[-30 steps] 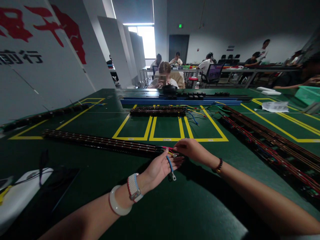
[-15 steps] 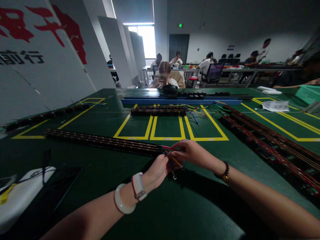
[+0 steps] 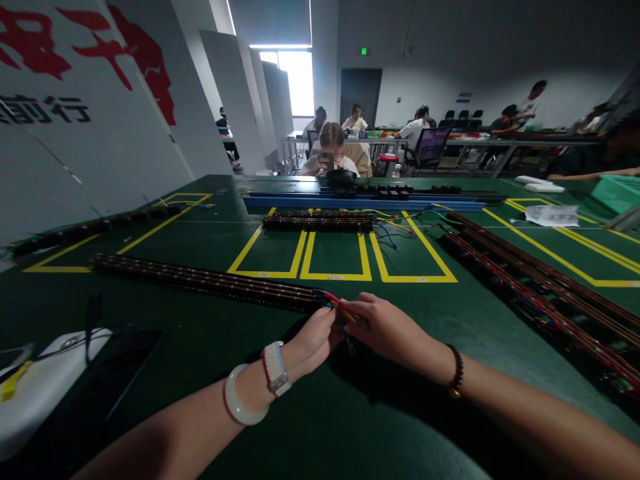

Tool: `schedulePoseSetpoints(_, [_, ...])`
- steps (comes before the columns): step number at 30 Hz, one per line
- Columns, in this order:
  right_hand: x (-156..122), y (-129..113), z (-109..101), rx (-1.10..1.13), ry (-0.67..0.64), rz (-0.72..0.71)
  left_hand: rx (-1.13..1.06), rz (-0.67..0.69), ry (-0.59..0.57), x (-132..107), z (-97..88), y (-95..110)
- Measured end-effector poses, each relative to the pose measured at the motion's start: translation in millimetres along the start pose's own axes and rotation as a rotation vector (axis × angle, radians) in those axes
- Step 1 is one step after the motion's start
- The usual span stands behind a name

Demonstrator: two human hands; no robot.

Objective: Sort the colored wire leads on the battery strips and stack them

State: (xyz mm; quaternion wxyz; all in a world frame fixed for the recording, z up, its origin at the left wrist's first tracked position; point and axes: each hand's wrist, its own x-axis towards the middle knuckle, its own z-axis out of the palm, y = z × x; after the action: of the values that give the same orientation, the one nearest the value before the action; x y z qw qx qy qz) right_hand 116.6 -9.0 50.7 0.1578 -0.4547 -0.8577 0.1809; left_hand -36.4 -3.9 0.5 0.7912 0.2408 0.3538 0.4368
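A long dark strip assembly with copper-coloured rails (image 3: 215, 279) lies slantwise on the green table. Red, yellow and blue wires (image 3: 331, 298) come out of its near right end. My left hand (image 3: 316, 335) is closed round these wires just past the strip's end. Against it, my right hand (image 3: 383, 328) pinches the wires, the red one at its fingertips. A metal cable lug (image 3: 351, 347) hangs dimly below the fingers. The exact grip of each fingertip is partly hidden.
A shorter strip bundle (image 3: 317, 221) with loose coloured wires lies within yellow tape outlines. Long wired strips (image 3: 540, 300) run along the right. A white device (image 3: 55, 380) sits at the left on a dark panel. Beyond the table, a person (image 3: 332, 150) is seated.
My right hand has shifted slightly right and down, its fingers curling closer over the wires. The left hand stays nearly in place. The lug is now more hidden.
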Motion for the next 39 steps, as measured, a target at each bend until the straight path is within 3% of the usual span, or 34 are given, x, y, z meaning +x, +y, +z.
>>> schedulePoseSetpoints(3, [-0.7, -0.9, 1.0, -0.063, 0.011, 0.005, -0.053, -0.027, -0.003, 0.2, -1.1, 1.5])
schedulePoseSetpoints(13, [7.8, 17.9, 0.1, 0.082, 0.067, -0.041, -0.131, -0.098, -0.157, -4.1, 4.1, 7.6])
schedulePoseSetpoints(20, [-2.7, 0.3, 20.8, -0.222, 0.041, -0.033, -0.1, -0.067, -0.109, 0.8, 5.8, 3.3])
schedulePoseSetpoints(25, [-6.2, -8.1, 38.5, -0.426, 0.041, -0.064, -0.02, -0.08, -0.144, -0.1, 7.1, 3.2])
schedulePoseSetpoints(28, [-5.1, -8.2, 32.0, -0.406, 0.033, -0.085, -0.003, -0.073, -0.109, 0.2, 5.7, 2.5])
schedulePoseSetpoints(31, [-4.0, -7.3, 12.9, -0.293, 0.019, -0.08, 0.004, -0.047, -0.026, 1.6, 3.1, 0.9])
schedulePoseSetpoints(35, [-4.3, -5.7, -8.4, -0.275, 0.026, 0.092, 0.018, -0.058, -0.016, 1.4, 1.3, 1.0])
schedulePoseSetpoints(39, [-2.8, 0.5, -5.0, -0.257, -0.147, 0.099, 0.026, -0.049, -0.076, -2.2, 5.7, 4.4])
